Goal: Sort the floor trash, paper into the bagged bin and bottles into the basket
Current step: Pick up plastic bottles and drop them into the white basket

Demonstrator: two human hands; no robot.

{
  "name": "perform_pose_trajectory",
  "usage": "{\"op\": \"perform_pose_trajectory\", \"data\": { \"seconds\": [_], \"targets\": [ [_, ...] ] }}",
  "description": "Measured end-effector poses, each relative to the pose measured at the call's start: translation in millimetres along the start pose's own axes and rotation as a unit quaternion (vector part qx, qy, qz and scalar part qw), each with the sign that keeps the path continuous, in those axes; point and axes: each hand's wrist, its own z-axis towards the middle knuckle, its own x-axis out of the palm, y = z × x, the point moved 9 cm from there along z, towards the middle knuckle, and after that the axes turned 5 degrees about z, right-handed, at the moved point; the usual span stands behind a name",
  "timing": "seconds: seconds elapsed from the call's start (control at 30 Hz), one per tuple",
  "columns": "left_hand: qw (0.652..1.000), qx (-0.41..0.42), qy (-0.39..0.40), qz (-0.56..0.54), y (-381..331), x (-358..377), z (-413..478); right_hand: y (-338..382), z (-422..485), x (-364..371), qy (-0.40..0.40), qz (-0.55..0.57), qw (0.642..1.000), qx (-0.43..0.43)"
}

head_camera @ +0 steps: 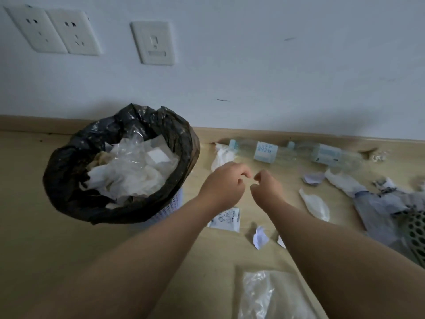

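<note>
Two bottles (264, 151) along baseboard (310, 135); crumpled tissue (221, 155) beside one cap (232, 143); bagged bin (69, 162) nearby.

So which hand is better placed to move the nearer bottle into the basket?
Right, probably. The right hand hovers just in front of the nearer bottle, and the basket sits at the right edge, on that side. The left hand is closer to the bagged bin.
</note>
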Motion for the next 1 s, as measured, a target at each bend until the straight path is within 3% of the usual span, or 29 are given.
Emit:
{"op": "perform_pose_trajectory", "data": {
  "seconds": [0.13, 0.33, 0.53, 0.67, 0.8, 1.0],
  "targets": [
    [0.991, -0.075, 0.093, 0.067, 46, 49, -2, -21, 5, 3, 0.019, -0.010, 0.999, 0.039],
    [0.939, -0.081, 0.241, 0.230, 96, 100, -1, -61, -5, 10, 0.066, -0.085, 0.993, 0.056],
    [0.925, -0.096, 0.249, 0.272, 112, 124, -2, -100, -3, -5, 0.056, -0.081, 0.992, 0.084],
    [0.935, -0.116, 0.235, 0.240, 109, 130, 10, -125, -1, -23, 0.020, -0.057, 0.994, 0.093],
    [0.951, -0.164, 0.219, 0.141, 102, 141, 19, -142, 1, -53, -0.048, -0.072, 0.993, 0.085],
    [0.953, -0.257, 0.160, -0.002, 81, 167, 32, -182, 0, -115, -0.177, -0.126, 0.965, 0.146]
  ]
}}
